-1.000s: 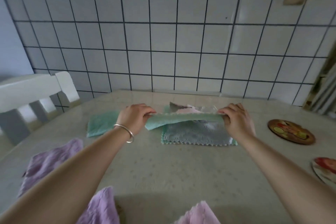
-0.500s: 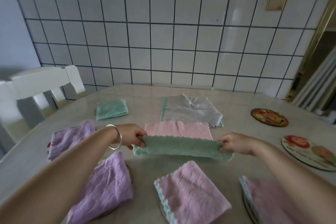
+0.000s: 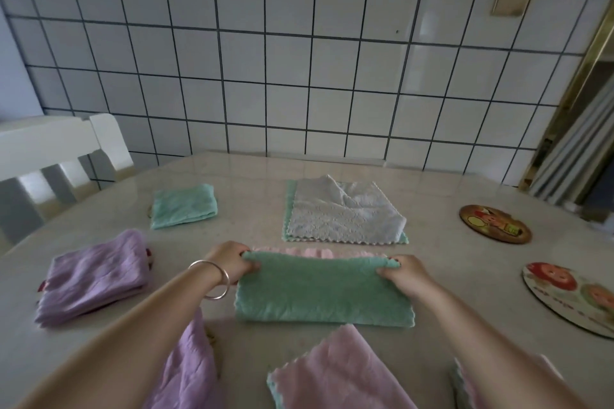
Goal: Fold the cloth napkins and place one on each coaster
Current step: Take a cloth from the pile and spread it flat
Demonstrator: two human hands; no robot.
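Left hand and right hand each pinch a far corner of the green terry cloth napkin, folded on the beige stone desk (pink layer peeking behind). Two bare round picture coasters sit well right; other folded napkins lie around.

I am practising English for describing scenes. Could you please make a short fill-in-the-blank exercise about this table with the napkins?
1. Both hands pinch the top corners of a ____ napkin.
2. The left hand wears a ____ on its wrist.
3. The two bare coasters lie on the ____ side of the table.
4. The wall behind the table is covered with white ____.

Missing words: green; bracelet; right; tiles
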